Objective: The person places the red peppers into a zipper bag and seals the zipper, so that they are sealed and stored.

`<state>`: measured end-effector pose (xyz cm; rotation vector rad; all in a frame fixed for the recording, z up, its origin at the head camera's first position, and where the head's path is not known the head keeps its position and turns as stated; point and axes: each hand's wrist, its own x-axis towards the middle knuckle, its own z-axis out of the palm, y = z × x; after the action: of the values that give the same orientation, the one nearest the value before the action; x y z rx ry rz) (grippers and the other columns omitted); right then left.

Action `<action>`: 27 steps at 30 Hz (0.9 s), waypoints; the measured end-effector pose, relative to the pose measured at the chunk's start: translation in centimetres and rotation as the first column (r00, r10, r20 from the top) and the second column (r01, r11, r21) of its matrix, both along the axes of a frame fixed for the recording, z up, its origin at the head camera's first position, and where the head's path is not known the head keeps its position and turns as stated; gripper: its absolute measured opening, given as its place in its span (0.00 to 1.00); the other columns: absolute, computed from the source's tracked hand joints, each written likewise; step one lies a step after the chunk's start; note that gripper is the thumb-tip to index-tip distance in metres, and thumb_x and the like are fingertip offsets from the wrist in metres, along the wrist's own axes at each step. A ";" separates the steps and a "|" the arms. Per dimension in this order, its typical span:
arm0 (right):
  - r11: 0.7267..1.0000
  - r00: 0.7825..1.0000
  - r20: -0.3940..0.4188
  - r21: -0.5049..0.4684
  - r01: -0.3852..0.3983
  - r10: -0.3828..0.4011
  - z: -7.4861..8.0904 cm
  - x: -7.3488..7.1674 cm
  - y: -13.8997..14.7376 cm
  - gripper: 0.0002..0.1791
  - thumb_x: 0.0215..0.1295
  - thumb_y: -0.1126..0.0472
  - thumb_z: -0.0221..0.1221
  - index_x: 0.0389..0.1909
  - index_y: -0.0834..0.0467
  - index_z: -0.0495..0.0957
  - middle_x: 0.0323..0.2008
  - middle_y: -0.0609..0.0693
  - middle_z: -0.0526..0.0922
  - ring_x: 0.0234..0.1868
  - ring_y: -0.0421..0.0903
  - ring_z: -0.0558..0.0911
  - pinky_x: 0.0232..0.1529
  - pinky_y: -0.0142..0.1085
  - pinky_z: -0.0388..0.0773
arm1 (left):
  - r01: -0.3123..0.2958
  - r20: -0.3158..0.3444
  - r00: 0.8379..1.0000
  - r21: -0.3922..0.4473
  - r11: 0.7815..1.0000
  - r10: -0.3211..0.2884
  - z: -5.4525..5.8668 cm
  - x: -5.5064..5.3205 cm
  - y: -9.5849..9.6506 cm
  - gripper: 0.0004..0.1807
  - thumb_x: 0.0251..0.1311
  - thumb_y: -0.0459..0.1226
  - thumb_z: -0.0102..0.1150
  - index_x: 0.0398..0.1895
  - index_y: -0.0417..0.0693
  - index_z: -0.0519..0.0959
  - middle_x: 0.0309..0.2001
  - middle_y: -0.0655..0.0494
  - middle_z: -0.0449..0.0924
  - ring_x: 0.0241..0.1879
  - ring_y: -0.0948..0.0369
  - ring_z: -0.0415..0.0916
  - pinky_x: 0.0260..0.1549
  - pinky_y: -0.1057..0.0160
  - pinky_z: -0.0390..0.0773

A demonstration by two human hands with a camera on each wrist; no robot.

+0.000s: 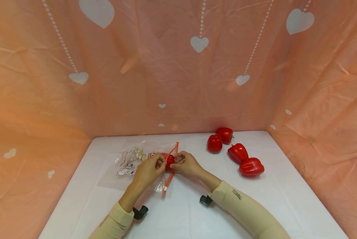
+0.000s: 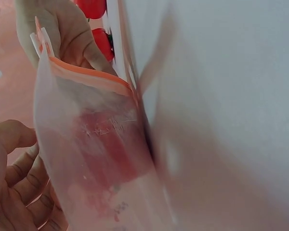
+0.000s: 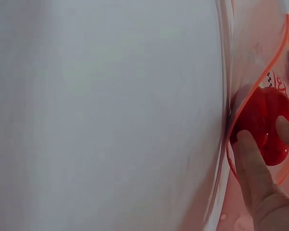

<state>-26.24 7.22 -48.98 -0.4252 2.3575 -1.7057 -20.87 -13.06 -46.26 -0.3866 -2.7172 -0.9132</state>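
A clear zip bag (image 1: 123,162) with printed cartoon figures lies on the table, its orange-edged mouth facing right. Inside the mouth sits a red bell pepper (image 3: 262,125), its end showing at the opening. My left hand (image 1: 148,170) is over the bag near the mouth, thumb and fingers curled at the upper layer of plastic. With extended fingertips (image 3: 248,144), my right hand (image 1: 188,165) touches the pepper's exposed end. The left wrist view shows the pepper blurred through the plastic. A white slider (image 1: 165,189) is at the near end of the orange zip.
Several more red bell peppers (image 1: 237,153) lie to the right on the white table (image 1: 196,219). Orange curtains (image 1: 178,83) with white hearts enclose the back and sides. Black wrist devices (image 1: 206,200) are at both sleeve cuffs.
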 end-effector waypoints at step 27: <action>0.996 0.997 0.000 0.048 -0.071 0.071 0.8 -0.1 1.3 0.13 0.68 0.68 0.69 0.51 0.68 0.85 0.44 0.59 0.89 0.42 0.47 0.90 0.44 0.39 0.87 | -0.011 0.019 1.000 0.002 1.000 0.011 0.2 0.0 -0.4 0.05 0.69 0.40 0.67 0.39 0.50 0.83 0.28 0.65 0.80 0.28 0.66 0.74 0.27 0.61 0.75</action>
<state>-26.35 8.51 -48.18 -0.4969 2.3496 -1.6149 -20.85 -13.48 -46.09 -0.3640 -2.7328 -0.9218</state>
